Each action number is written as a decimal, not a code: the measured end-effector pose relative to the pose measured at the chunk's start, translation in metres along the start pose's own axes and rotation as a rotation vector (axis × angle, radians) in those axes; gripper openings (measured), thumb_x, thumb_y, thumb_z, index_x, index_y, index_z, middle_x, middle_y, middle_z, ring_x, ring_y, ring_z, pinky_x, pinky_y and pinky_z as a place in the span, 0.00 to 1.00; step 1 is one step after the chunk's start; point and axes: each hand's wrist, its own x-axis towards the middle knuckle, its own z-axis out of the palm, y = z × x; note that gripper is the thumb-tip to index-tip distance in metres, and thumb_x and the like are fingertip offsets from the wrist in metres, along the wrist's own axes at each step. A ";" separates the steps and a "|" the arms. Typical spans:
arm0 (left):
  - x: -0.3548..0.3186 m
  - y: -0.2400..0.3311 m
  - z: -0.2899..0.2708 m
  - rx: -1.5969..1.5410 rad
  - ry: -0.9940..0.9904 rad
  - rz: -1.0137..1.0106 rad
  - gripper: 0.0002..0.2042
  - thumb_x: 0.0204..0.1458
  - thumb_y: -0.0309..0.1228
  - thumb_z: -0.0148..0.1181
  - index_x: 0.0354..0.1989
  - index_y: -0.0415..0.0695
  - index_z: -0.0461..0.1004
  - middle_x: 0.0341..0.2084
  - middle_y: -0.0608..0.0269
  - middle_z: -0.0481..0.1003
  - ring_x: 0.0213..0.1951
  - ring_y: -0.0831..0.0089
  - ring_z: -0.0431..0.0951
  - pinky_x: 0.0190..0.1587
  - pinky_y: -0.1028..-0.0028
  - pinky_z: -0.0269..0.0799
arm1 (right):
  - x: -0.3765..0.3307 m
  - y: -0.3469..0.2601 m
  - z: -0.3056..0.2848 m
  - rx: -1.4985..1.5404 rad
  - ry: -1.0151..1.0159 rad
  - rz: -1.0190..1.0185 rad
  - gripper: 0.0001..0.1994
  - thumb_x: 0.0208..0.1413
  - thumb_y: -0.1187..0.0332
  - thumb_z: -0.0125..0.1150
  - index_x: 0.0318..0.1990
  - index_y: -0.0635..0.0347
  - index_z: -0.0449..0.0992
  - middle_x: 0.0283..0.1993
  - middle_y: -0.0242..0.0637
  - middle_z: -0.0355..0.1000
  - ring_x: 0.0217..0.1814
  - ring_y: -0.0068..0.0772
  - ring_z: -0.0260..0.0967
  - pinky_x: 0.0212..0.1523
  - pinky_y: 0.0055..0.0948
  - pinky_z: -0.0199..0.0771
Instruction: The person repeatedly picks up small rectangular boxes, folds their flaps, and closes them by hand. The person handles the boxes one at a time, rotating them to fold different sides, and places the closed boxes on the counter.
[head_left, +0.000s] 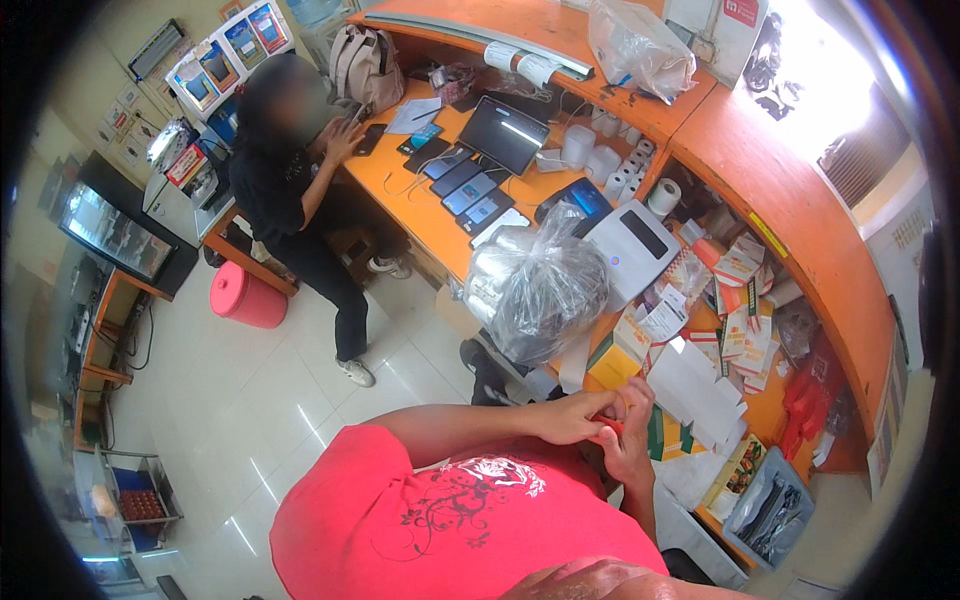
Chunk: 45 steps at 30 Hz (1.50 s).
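Observation:
My left hand and my right hand meet in front of my red shirt, close to the orange counter. Both pinch a small red-orange object, mostly hidden by my fingers. Just beyond my hands lie a yellow box and white flat cartons. A large clear plastic bag of silvery items stands on the desk edge a little farther off.
A white machine, paper rolls, several phones and a tablet crowd the desk. Small packets fill the right shelf. A person in black sits at the left beside a pink stool. White tiled floor lies below.

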 end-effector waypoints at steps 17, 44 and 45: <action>0.031 0.049 0.000 0.161 0.343 0.292 0.10 0.62 0.29 0.58 0.45 0.36 0.77 0.38 0.55 0.79 0.40 0.67 0.79 0.44 0.67 0.73 | -0.007 0.002 0.019 -0.003 0.510 0.153 0.21 0.57 0.78 0.61 0.59 0.70 0.71 0.57 0.54 0.67 0.57 0.50 0.70 0.54 0.40 0.74; 0.021 0.036 -0.014 0.259 0.308 0.407 0.09 0.60 0.28 0.62 0.43 0.35 0.78 0.39 0.51 0.79 0.42 0.56 0.80 0.46 0.65 0.74 | 0.008 -0.004 -0.028 0.086 0.258 0.044 0.02 0.55 0.79 0.64 0.35 0.66 0.77 0.51 0.44 0.68 0.46 0.31 0.70 0.45 0.28 0.72; 0.020 0.035 -0.014 0.244 0.310 0.396 0.09 0.59 0.28 0.62 0.42 0.35 0.79 0.38 0.52 0.79 0.42 0.59 0.80 0.45 0.66 0.74 | 0.010 -0.008 -0.031 0.039 0.233 0.034 0.02 0.55 0.80 0.64 0.34 0.66 0.77 0.50 0.44 0.68 0.45 0.30 0.70 0.44 0.28 0.72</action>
